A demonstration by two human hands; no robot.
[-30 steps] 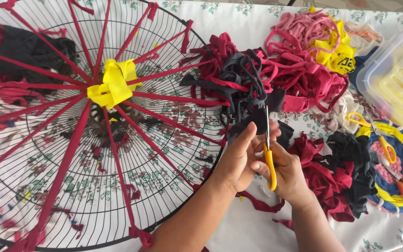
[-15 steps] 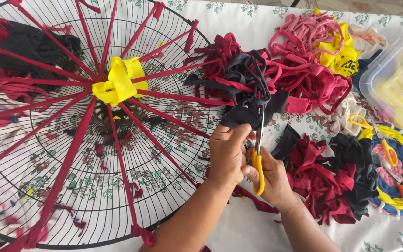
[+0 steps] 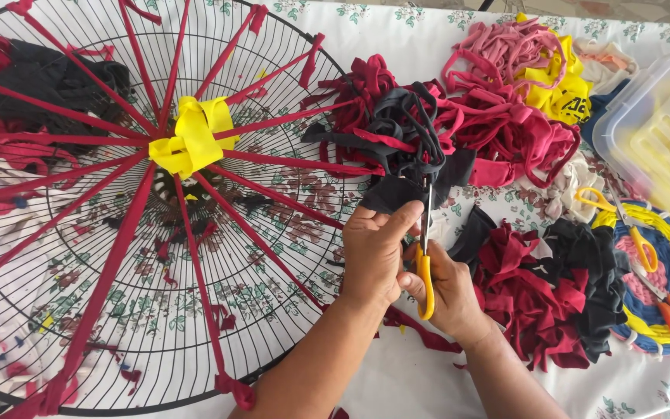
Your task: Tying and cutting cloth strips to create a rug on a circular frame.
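Note:
My left hand (image 3: pixel 371 252) pinches a piece of dark navy cloth (image 3: pixel 391 192) at its lower edge. My right hand (image 3: pixel 450 291) grips yellow-handled scissors (image 3: pixel 425 256), blades pointing up against that cloth. Both hands hover beside the right rim of a round black wire fan guard (image 3: pixel 288 295). Red fabric strips (image 3: pixel 269 161) run like spokes across the guard from a yellow cloth knot (image 3: pixel 191 140) at its hub.
A heap of red, navy, pink and yellow fabric loops (image 3: pixel 498 116) lies beyond the hands. Red and black scraps (image 3: pixel 560 287) sit at right, by a round woven mat (image 3: pixel 661 264) with two more scissors (image 3: pixel 633 233). A clear plastic box (image 3: pixel 661 132) stands far right.
Both hands have moved up toward the fabric heap with the scissors. The left hand now holds the dark cloth against the blades.

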